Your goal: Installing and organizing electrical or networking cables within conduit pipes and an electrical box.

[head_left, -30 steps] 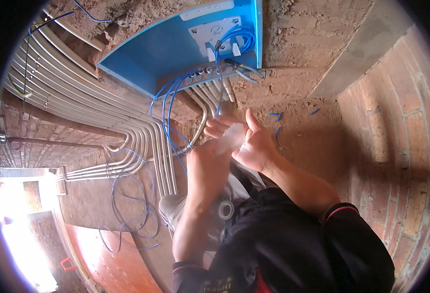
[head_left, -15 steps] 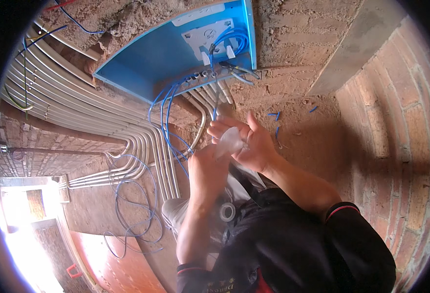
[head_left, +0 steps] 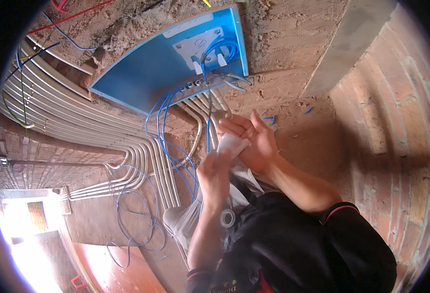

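My left hand (head_left: 214,173) pinches a small translucent plastic bag (head_left: 229,145) below the blue wall box (head_left: 137,83). My right hand (head_left: 256,141) is palm up beside it, thumb raised and fingers loosely bent but not closed, with the bag against its palm; whether anything small lies in that palm, I cannot tell. Blue wires (head_left: 163,129) hang from the box behind my hands, and more are coiled (head_left: 227,49) inside it. A ring-shaped roll (head_left: 227,217) rests at my waist.
Rows of pale conduits (head_left: 78,124) bend along the wall and down at the left. Loose cable loops (head_left: 119,215) hang below them. A brick wall (head_left: 391,146) rises at the right, blue offcuts (head_left: 309,110) lie near the box, and a bright opening (head_left: 29,259) is at the lower left.
My left hand has shifted rightward and turned, moving the bag with it. My right hand's fingers are a little more bent. The whole view has shifted slightly, lowering the box's left end.
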`<state>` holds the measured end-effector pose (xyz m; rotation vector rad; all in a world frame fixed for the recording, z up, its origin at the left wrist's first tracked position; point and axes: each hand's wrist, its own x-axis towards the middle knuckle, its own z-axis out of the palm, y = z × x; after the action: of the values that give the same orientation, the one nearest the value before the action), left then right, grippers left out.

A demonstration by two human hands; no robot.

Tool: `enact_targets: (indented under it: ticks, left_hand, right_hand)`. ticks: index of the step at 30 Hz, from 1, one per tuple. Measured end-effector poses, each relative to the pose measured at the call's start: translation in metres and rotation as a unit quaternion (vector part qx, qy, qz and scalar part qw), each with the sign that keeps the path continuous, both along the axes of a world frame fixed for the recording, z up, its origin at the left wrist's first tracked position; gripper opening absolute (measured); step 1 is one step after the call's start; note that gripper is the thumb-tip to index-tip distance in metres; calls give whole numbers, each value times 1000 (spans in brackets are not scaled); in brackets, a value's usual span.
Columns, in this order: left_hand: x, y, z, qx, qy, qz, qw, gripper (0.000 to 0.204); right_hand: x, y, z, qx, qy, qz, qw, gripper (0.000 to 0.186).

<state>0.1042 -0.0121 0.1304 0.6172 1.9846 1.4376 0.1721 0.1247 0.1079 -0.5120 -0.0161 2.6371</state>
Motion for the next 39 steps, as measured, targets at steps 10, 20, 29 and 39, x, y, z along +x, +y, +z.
enact_targets:
  ticks: [10,20,29,39]
  left_hand:
    - [42,46,-15,207,-79,29,975,14]
    - [29,51,-52,173,-9,43,984,9]
    - [6,62,-96,109,-12,39,993,12]
    - [-40,125,-201,2,83,19,996,13]
  right_hand:
    - [26,41,41,224,-30,-93,970,67]
    - [51,62,6,153,-108,-146,971,66]
    - [69,66,-25,118,-160,-141,970,69]
    - [127,67,-83,40,-205,-159,965,68]
